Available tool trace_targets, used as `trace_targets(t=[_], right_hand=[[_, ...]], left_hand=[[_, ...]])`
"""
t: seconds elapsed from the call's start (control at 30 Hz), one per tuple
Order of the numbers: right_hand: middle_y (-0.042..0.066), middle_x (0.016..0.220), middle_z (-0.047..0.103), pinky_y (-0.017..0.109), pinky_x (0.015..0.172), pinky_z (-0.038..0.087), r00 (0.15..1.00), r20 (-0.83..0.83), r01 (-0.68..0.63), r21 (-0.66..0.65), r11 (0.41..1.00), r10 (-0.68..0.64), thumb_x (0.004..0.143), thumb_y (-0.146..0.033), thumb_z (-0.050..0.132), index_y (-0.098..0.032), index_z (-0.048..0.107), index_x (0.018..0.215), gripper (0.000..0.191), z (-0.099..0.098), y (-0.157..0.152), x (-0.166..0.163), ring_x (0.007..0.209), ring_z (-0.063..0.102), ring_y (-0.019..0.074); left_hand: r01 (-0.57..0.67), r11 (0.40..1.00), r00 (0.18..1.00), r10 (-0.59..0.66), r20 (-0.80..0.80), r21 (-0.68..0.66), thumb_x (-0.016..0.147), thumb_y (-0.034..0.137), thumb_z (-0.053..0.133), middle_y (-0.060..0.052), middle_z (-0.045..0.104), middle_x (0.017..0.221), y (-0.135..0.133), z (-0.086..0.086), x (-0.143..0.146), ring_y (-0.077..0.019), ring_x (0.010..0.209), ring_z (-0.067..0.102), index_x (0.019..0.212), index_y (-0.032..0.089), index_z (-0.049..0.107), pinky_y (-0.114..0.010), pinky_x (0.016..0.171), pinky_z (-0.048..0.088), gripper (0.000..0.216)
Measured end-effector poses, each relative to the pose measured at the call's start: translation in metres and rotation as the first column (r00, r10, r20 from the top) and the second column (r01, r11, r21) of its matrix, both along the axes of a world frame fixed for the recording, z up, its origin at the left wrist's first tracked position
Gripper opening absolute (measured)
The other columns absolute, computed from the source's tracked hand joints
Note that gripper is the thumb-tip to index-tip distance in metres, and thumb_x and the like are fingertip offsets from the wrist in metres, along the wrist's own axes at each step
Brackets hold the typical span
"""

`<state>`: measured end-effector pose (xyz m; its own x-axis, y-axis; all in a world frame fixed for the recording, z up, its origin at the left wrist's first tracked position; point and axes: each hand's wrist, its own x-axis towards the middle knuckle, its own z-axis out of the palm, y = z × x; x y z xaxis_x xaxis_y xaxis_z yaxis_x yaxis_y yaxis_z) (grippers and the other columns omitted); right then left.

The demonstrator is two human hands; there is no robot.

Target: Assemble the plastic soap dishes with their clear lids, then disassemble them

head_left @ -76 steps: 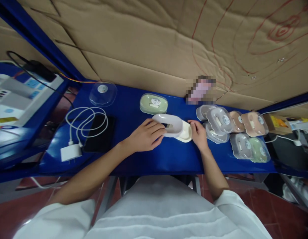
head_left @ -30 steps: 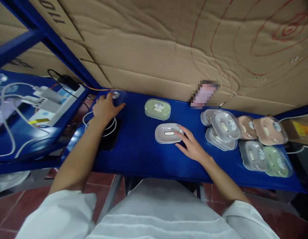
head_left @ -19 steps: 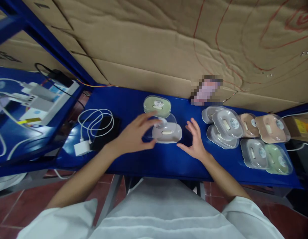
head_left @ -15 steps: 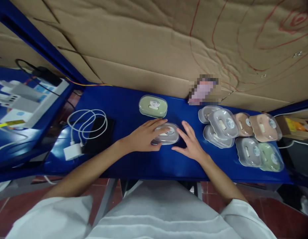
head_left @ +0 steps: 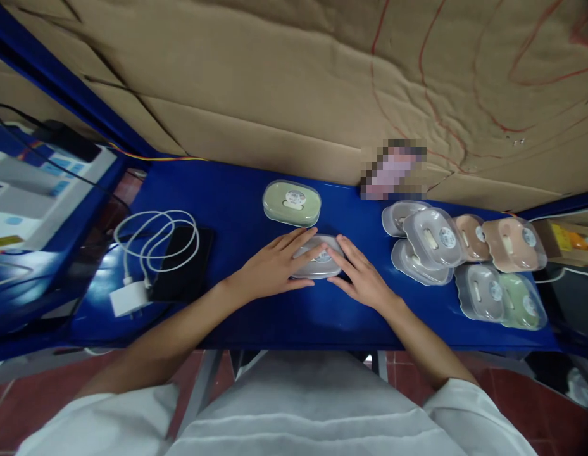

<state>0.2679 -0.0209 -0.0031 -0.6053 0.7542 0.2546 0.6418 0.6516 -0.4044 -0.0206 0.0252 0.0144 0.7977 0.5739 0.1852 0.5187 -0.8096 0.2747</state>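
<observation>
A grey soap box with a clear lid [head_left: 318,263] lies on the blue table [head_left: 256,310] in front of me. My left hand [head_left: 269,269] lies flat on its left side, fingers stretched over the lid. My right hand [head_left: 362,275] presses on its right side, fingers spread. A green lidded soap box [head_left: 292,202] sits just behind it.
Several lidded soap boxes in grey, pink and green [head_left: 464,253] are clustered at the right. At the left lie a black phone [head_left: 182,266] and a coiled white cable with charger [head_left: 146,247]. Cardboard [head_left: 294,82] lines the back. A power strip [head_left: 32,190] sits on the far left shelf.
My left hand fetched the clear lid from the far left and set it on the grey box. Both hands now rest on the lidded box.
</observation>
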Motion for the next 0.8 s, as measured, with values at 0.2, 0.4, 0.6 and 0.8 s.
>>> trace_targets(t=[0.2, 0.4, 0.6, 0.8], right_hand=[[0.003, 0.182, 0.005, 0.059, 0.131, 0.037, 1.000, -0.022, -0.003, -0.013, 1.000, 0.002, 0.108, -0.025, 0.059, -0.040, 0.006, 0.173, 0.085, 0.001, 0.000, -0.001, 0.166, 0.019, 0.0334], [0.012, 0.180, 0.020, 0.057, 0.128, 0.040, 0.999, 0.032, 0.022, 0.087, 0.996, -0.025, 0.107, -0.035, 0.061, -0.035, 0.010, 0.174, 0.084, 0.000, 0.002, -0.003, 0.163, 0.030, 0.0325], [0.015, 0.165, 0.046, 0.068, 0.126, 0.027, 0.771, -0.079, 0.580, 0.496, 0.646, -0.632, 0.103, -0.046, 0.065, -0.031, 0.048, 0.158, 0.059, 0.056, -0.016, 0.039, 0.153, 0.044, 0.0384], [0.031, 0.165, 0.040, 0.069, 0.116, 0.039, 0.462, -0.016, 0.853, 0.281, 0.439, -0.887, 0.093, -0.076, 0.063, -0.016, 0.039, 0.164, 0.096, 0.077, -0.013, 0.111, 0.153, 0.041, 0.0473]], left_hand=[[-0.057, 0.996, 0.991, 0.064, -0.121, 0.062, 0.100, 0.052, 0.068, -0.021, 0.024, 0.177, -0.007, 0.007, 0.004, -0.0427, 0.157, 0.040, 0.169, 0.028, 0.033, -0.054, 0.115, 0.050, 0.081], [-0.049, 0.997, 0.998, 0.051, -0.030, 0.054, 0.099, 0.042, 0.070, -0.022, 0.037, 0.170, -0.003, 0.007, -0.001, -0.0410, 0.153, 0.044, 0.161, 0.026, 0.047, -0.057, 0.118, 0.045, 0.068], [-0.096, 0.995, 0.995, 0.096, 0.030, 0.023, 0.092, 0.044, 0.075, -0.021, 0.050, 0.159, 0.002, 0.018, -0.014, -0.0404, 0.147, 0.049, 0.139, 0.020, 0.062, -0.059, 0.123, 0.038, 0.055], [-0.157, 0.974, 0.987, 0.159, -0.004, -0.165, 0.086, 0.037, 0.077, -0.015, 0.050, 0.158, 0.014, 0.023, -0.036, -0.0387, 0.145, 0.051, 0.138, 0.023, 0.058, -0.055, 0.117, 0.046, 0.057]])
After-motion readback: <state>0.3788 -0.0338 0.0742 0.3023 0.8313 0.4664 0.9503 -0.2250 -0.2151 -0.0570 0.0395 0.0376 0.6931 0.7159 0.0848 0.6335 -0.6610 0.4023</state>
